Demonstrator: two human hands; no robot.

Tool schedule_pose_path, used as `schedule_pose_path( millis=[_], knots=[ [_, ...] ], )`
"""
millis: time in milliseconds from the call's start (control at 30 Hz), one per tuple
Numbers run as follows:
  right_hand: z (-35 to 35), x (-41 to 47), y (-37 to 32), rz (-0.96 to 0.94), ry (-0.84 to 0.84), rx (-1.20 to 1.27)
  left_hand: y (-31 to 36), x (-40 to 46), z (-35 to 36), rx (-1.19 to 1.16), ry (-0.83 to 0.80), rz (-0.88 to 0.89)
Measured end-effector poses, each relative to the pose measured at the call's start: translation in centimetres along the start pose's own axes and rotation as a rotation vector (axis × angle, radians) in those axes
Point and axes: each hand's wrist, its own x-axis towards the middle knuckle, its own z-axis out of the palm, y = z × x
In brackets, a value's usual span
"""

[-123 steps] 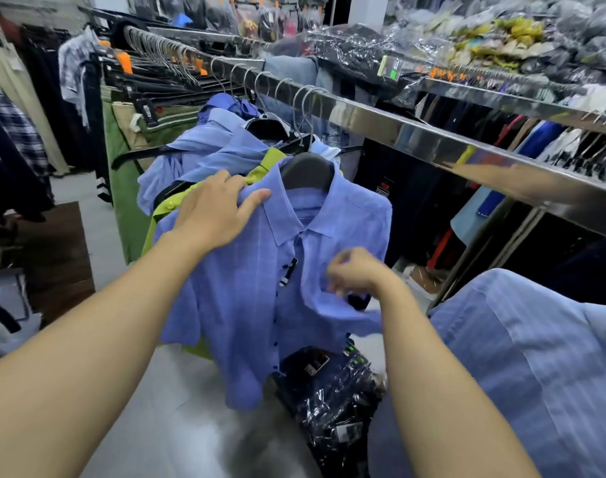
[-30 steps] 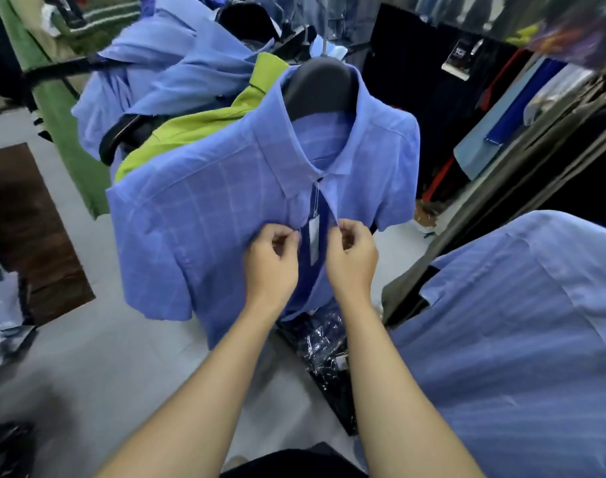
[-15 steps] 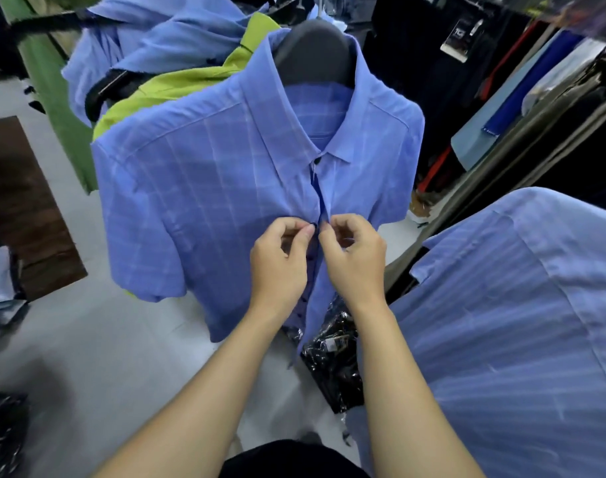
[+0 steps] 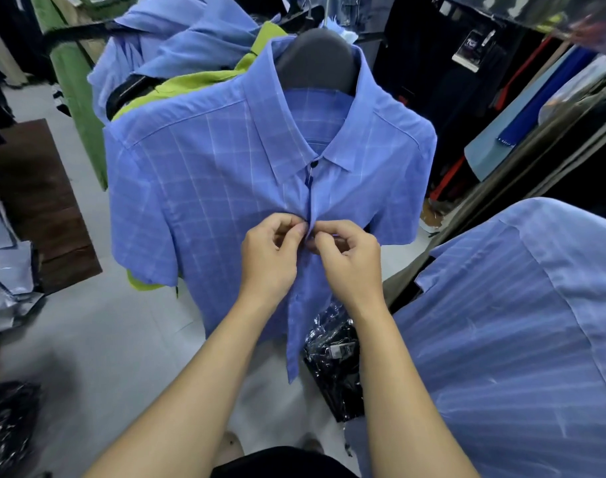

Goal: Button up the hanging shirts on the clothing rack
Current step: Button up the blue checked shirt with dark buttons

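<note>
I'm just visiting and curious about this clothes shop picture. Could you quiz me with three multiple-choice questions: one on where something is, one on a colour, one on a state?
1. Where do the hands work on the blue checked shirt?
A. at the collar
B. on the front placket, mid-chest
C. at the hem

2. What colour is the garment hanging just behind that shirt?
A. red
B. white
C. lime green

3. How is the shirt's front below the hands?
A. hanging open
B. buttoned shut
C. zipped

Answers:
1 B: the left hand and right hand pinch the front edges well below the collar button.
2 C: the lime green garment peeks out behind the shoulder.
3 A: the lower front edge hangs loose.
</note>
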Motion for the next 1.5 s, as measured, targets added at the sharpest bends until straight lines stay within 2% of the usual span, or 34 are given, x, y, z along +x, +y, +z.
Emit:
schedule_pose_path(
  millis=[267,433,567,767,900,1000,1067,1133,1200,1333,1400,1500],
  knots=[
    [-0.3,0.5,0.4,0.039,-0.067,0.098,0.0,0.0,-0.4,0.027,-0.004,-0.002],
    [0.0,0.7,0.0,0.035,-0.011,0.046,1.0,-0.2,-0.1,0.025,-0.040,-0.054],
    [-0.1,1.0,-0.1,0.003,-0.016,-0.023,1.1,0.3,-0.4,0.076,-0.041,-0.031],
    [-1.1,1.8,0.1,0.003,-0.110,-0.057,1.3,1.7,-0.9,0.025,-0.164,-0.107],
    [-1.9,2.1,-0.4,0.094,-0.222,0.138,1.9,2.4,-1.7,-0.128,-0.297,-0.225],
    [-2.0,2.3,-0.9,0.246,-0.278,0.379,2.0,2.5,-2.0,-0.274,-0.357,-0.297],
    [-1.5,2.3,-0.5,0.385,-0.295,0.540,1.5,2.4,-1.9,-0.297,-0.329,-0.291],
    [-0.6,1.9,0.3,0.475,-0.268,0.671,0.8,2.3,-1.5,-0.185,-0.259,-0.227],
    [0.2,1.3,1.2,0.389,-0.217,0.621,0.3,2.0,-1.2,-0.058,-0.189,-0.160],
    [1.4,1.1,2.3,0.109,-0.156,0.163,0.3,1.2,-0.8,-0.016,-0.136,-0.117],
    [2.1,1.3,2.7,0.077,-0.084,0.086,-0.1,1.1,-0.8,-0.051,-0.121,-0.127],
    [2.8,1.5,3.7,0.156,0.004,0.159,-1.9,1.1,-1.1,-0.043,-0.040,-0.187]
  ],
)
